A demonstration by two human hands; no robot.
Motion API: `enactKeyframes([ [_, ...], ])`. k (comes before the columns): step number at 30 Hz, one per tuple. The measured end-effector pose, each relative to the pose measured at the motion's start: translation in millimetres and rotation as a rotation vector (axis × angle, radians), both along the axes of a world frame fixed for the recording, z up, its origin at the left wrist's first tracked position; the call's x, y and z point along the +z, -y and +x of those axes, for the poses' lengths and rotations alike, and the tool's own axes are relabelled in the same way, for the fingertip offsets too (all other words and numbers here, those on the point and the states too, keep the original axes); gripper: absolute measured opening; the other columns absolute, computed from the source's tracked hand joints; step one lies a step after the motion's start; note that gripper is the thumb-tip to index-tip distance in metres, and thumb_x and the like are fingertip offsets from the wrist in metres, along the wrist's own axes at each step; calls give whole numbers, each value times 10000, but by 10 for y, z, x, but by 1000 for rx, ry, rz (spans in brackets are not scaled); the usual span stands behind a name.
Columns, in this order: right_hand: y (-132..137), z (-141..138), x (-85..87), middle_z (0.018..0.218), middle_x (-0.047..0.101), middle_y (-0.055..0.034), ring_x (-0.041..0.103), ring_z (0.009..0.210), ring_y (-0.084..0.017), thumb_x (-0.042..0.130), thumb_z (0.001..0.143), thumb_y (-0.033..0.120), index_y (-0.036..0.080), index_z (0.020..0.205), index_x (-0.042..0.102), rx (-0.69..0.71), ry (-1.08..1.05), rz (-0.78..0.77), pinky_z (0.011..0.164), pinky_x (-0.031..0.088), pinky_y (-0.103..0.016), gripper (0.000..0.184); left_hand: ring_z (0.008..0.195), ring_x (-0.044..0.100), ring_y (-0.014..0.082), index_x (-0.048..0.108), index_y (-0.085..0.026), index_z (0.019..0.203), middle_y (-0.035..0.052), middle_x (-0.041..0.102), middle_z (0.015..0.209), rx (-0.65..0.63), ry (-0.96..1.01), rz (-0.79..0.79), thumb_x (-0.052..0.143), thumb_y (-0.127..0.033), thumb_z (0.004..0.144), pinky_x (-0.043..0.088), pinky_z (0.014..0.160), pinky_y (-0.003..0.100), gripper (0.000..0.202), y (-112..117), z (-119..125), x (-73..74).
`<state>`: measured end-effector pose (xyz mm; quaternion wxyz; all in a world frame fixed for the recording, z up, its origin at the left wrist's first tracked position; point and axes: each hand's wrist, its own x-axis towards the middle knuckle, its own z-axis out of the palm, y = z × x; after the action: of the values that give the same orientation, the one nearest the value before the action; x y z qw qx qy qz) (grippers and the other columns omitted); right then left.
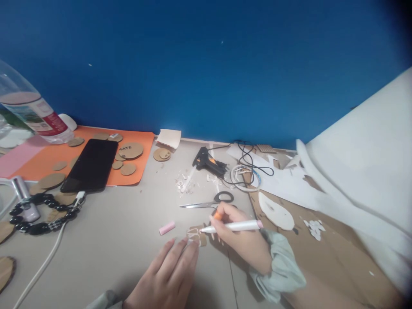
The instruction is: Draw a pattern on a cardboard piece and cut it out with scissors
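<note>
My right hand [228, 229] is closed around a white marker [240, 226] with a pink end. The marker's tip touches or hovers just over a small brown cardboard piece [202, 240] that bears white loop shapes. My left hand [169, 270] lies flat with fingers stretched, its fingertips at the near edge of that cardboard. Left of the cardboard lies a pink marker cap [167, 228]. Just beyond my right hand are scissors [199, 204] with black and orange handles, partly hidden by the fingers.
Behind the scissors lies a black glue gun [209, 163] with a tangled cord among white scraps. An orange sheet [146, 150] at left carries cardboard discs [131, 150] and a black phone [92, 165]. A bottle [38, 116], beaded bracelet [40, 231] and white cut-out [275, 212] lie around.
</note>
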<state>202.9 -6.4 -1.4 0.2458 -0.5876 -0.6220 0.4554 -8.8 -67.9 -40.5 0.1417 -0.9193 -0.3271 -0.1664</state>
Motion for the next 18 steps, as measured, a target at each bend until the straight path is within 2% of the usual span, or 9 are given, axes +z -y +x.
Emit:
enactKeyframes([
  [2, -1, -9, 3, 556, 526, 45, 492, 510, -118, 508, 876, 305, 206, 689, 427, -7, -10, 4, 494, 386, -225, 227, 1152, 482, 221, 579, -116, 1202, 39, 590, 1267, -5, 0, -13, 343, -92, 883, 274, 1072, 373, 397, -1, -3, 3],
  [4, -1, -19, 8, 551, 530, 44, 499, 503, -117, 491, 887, 322, 206, 684, 419, -20, -31, -3, 490, 389, -220, 244, 1161, 472, 235, 571, -102, 1212, 57, 582, 1277, -23, 2, -42, 366, -208, 914, 276, 1066, 373, 377, 2, -3, 4],
  [7, 1, -24, 8, 539, 531, 50, 508, 493, -114, 501, 881, 337, 208, 681, 418, -47, -34, 9, 481, 387, -210, 252, 1185, 445, 260, 560, -79, 1224, 85, 560, 1300, -24, 49, -99, 323, -483, 931, 274, 1061, 380, 553, 16, 3, -12],
  [9, 5, -21, 1, 544, 538, 53, 515, 496, -113, 514, 873, 322, 210, 683, 424, -47, -11, 23, 484, 390, -206, 238, 1194, 437, 263, 558, -77, 1224, 90, 552, 1306, -12, 82, -116, 294, -564, 919, 271, 1060, 383, 632, 26, 9, -38],
  [14, 14, -6, -13, 519, 529, 64, 497, 461, -103, 477, 885, 273, 217, 669, 396, -54, -40, 19, 461, 381, -195, 237, 1183, 446, 261, 550, -65, 1218, 96, 571, 1274, -18, 128, -107, 301, -564, 917, 269, 1053, 385, 634, 27, 32, -90],
  [18, 9, 1, -16, 533, 537, 62, 506, 470, -104, 477, 882, 254, 215, 675, 410, -42, -47, 31, 477, 394, -197, 220, 1177, 447, 255, 542, -53, 1210, 95, 590, 1247, -6, 172, -110, 293, -529, 919, 251, 1060, 374, 611, 21, 52, -56],
])
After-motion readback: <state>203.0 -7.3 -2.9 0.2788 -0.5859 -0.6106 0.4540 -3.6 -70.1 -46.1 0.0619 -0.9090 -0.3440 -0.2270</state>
